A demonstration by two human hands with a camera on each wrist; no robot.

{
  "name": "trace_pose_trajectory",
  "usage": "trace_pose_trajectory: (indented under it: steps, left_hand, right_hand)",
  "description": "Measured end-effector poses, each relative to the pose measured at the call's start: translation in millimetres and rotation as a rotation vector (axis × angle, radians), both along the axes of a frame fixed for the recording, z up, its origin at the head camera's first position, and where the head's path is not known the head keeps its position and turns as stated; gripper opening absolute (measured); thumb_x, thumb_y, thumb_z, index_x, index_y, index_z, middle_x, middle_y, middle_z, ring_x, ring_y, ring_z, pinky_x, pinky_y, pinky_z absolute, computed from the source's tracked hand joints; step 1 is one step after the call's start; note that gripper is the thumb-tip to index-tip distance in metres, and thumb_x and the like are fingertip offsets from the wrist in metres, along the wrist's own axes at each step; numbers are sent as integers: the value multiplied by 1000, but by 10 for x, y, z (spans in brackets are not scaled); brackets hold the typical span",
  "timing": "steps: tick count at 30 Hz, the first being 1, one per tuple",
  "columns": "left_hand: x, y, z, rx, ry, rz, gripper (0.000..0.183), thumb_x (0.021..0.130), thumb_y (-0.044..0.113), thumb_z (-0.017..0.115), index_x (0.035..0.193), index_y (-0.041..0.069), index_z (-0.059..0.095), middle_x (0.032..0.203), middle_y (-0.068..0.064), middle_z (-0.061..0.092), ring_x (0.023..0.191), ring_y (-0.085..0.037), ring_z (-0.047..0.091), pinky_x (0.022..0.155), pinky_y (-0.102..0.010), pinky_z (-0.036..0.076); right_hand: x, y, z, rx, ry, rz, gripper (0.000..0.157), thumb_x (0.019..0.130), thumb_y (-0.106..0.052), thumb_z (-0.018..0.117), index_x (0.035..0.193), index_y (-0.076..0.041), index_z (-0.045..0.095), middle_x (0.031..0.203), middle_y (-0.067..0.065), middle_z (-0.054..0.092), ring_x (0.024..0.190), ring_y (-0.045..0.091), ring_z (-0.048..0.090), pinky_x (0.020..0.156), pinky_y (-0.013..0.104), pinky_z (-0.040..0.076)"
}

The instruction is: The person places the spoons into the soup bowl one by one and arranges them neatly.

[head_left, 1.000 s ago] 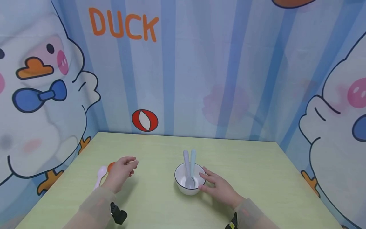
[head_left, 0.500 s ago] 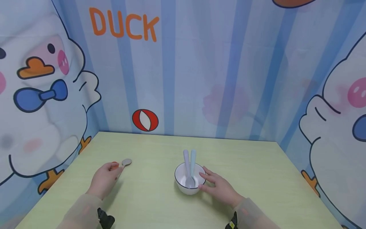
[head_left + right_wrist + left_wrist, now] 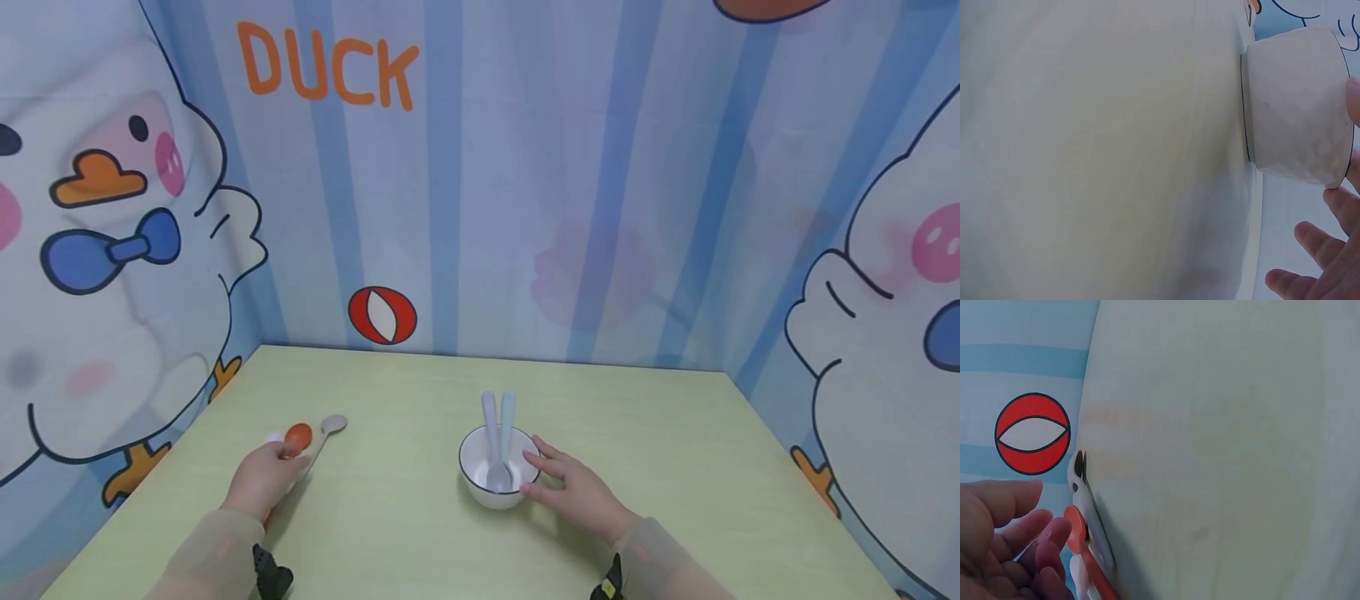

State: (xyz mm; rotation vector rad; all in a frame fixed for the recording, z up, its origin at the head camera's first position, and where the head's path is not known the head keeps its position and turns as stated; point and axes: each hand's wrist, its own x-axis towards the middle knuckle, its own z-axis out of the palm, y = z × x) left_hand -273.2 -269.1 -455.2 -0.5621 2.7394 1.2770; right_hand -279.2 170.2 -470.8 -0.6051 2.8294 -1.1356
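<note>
My left hand [image 3: 262,479] is over an orange spoon [image 3: 298,435], hiding part of its handle. In the left wrist view its loosely curled fingers come right at the bowl of that spoon, with nothing between thumb and fingers. A grey-headed spoon [image 3: 333,424] lies just to the right, and a pale pink spoon [image 3: 1079,574] is mostly hidden by the hand. At the right side of a white bowl [image 3: 487,500] with a dark rim, my right hand [image 3: 581,496] holds the rim lightly between thumb and index finger. A lavender spoon [image 3: 490,417] and a light blue spoon [image 3: 507,412] lean inside.
The pale green-yellow table [image 3: 405,500] meets a blue striped cloth backdrop [image 3: 510,208] at its far edge. Printed ducks cover the cloth on both sides. Between the left hand and the bowl is a wide gap.
The left hand has drawn back to the left and down, uncovering the grey-headed spoon and then the orange spoon's bowl. The right hand and the white bowl stay where they were.
</note>
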Motion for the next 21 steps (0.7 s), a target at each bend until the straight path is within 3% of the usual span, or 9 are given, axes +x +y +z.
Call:
trace_pose_trajectory:
  steps: [8, 12, 18, 21]
  left_hand:
    - [-29, -24, -95, -74, -17, -29, 38, 94, 20, 61, 121, -6, 60, 123, -26, 56, 106, -38, 52, 89, -53, 42]
    - [-29, 1, -81, -135, 5, -73, 33, 90, 14, 63, 117, -6, 64, 122, -25, 59, 109, -40, 53, 91, -55, 41]
    - [-30, 41, -55, -274, 4, -149, 28, 87, 11, 68, 111, -4, 68, 112, -22, 65, 101, -37, 59, 86, -53, 44]
    - [-35, 56, -59, -297, 6, -163, 27, 87, 10, 67, 111, -4, 69, 109, -21, 66, 98, -36, 60, 85, -52, 45]
  right_hand:
    - [8, 1, 5, 1, 5, 2, 62, 86, -47, 67, 138, -17, 53, 154, -1, 33, 139, 34, 30, 108, 56, 26]
    - [15, -1, 12, -4, 1, -6, 61, 86, -45, 68, 138, -16, 53, 154, -1, 33, 139, 34, 30, 108, 56, 26]
    - [23, -2, 12, -2, 7, 0, 61, 86, -46, 68, 138, -16, 54, 154, 0, 33, 139, 34, 30, 108, 56, 26]
    - [23, -1, 13, 0, 9, 1, 61, 86, -46, 68, 138, -17, 54, 154, 0, 33, 139, 34, 30, 108, 56, 26]
